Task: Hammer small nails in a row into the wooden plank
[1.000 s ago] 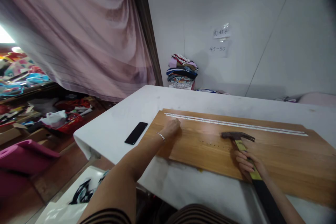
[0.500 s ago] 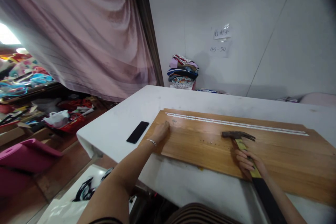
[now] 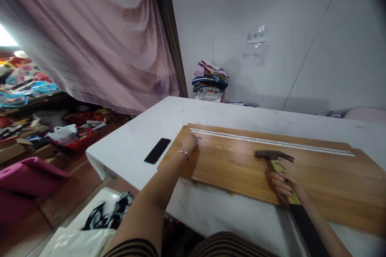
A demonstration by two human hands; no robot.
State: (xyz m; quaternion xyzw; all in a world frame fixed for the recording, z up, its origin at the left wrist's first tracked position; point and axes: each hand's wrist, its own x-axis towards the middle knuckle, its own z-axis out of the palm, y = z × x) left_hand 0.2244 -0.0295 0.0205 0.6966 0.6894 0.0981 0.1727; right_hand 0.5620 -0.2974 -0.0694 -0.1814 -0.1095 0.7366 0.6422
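My right hand (image 3: 282,186) is wrapped round the yellow part of the handle of a claw hammer (image 3: 276,164). The hammer's dark head lies level over the wooden board (image 3: 220,176), its black grip running down toward me. At the board's left end, my left hand (image 3: 189,141) is at a small pile of nails (image 3: 199,138), fingers drawn together at the pile's edge. Whether a nail is between the fingertips is too small to see. A row of small nail heads (image 3: 242,163) dots the middle of the board. A bracelet circles my left wrist.
Two white measuring strips (image 3: 271,142) run along the board's far edge. A black phone (image 3: 157,150) lies on the white table (image 3: 132,136) left of the board. Folded clothes (image 3: 210,82) are stacked by the wall; a pink curtain (image 3: 120,40) hangs at left.
My left hand has moved slightly right across the board, up to the pile of nails. My right hand and the hammer have stayed in place.
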